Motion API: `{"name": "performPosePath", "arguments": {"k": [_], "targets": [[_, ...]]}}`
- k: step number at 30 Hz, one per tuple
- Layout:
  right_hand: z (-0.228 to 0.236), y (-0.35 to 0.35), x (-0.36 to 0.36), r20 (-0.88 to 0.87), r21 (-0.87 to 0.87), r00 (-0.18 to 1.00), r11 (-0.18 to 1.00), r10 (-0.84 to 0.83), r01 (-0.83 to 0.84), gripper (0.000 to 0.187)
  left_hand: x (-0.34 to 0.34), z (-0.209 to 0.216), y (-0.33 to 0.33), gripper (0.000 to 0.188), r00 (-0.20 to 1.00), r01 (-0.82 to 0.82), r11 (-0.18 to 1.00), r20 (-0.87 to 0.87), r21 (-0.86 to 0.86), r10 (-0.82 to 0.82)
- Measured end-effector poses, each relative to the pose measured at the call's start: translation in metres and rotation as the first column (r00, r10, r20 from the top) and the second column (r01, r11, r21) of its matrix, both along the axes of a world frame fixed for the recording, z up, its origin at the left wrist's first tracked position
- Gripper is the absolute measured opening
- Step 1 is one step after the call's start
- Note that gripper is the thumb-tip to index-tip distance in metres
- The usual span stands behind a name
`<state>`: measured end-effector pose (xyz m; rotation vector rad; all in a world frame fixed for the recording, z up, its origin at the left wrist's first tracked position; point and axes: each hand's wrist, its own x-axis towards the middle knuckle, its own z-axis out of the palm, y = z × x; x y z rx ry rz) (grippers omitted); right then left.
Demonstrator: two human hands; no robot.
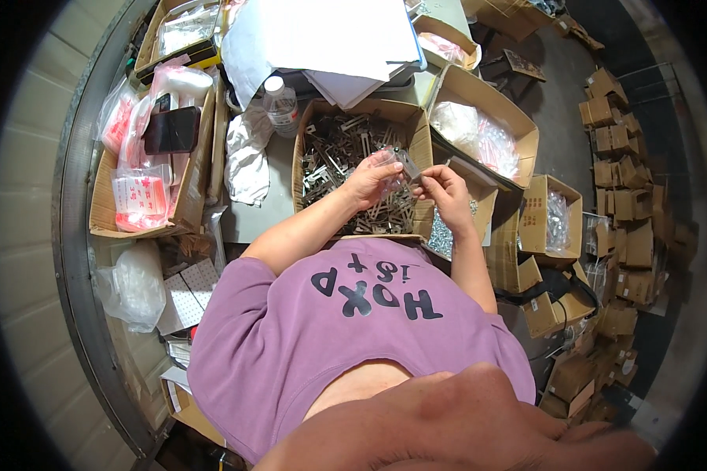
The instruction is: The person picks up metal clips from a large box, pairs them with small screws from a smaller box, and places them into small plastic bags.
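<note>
My left hand is closed on a small clear plastic bag with what look like metal pieces inside. Beside it, my right hand pinches at the bag's right edge, thumb and fingers together. Both hands are above an open cardboard box heaped with loose metal brackets. Right of that box, partly under my right forearm, another carton contains many small shiny metal parts.
At the left, a carton holds plastic bags with a dark phone on top. A clear bottle and white cloth lie between the boxes. Papers cover the far side. More cartons are stacked at the right.
</note>
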<state>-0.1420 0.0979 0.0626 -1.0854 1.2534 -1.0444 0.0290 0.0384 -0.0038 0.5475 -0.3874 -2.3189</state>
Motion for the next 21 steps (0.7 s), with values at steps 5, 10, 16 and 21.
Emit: {"name": "performPosePath", "arguments": {"k": [5,10,16,21], "targets": [[-0.003,-0.003,0.001,0.070,-0.070,0.970,0.969,-0.232,0.237,0.010,0.001,0.003,-0.001,0.020,0.993,-0.033,0.999,-0.110,0.021,0.035],[0.004,0.002,0.004,-0.102,-0.013,0.994,0.999,-0.047,0.046,0.018,0.000,0.001,0.000,0.020,0.996,-0.064,0.998,-0.065,-0.017,0.063],[-0.002,0.004,0.006,0.035,-0.027,0.998,0.998,-0.053,0.054,0.021,-0.003,0.005,0.003,0.020,0.997,-0.081,0.991,-0.018,-0.104,0.079],[-0.003,-0.002,-0.001,-0.045,-0.120,0.970,0.966,-0.237,0.231,0.024,-0.007,-0.003,0.007,0.021,0.970,-0.094,0.966,0.196,-0.242,0.143]]}}
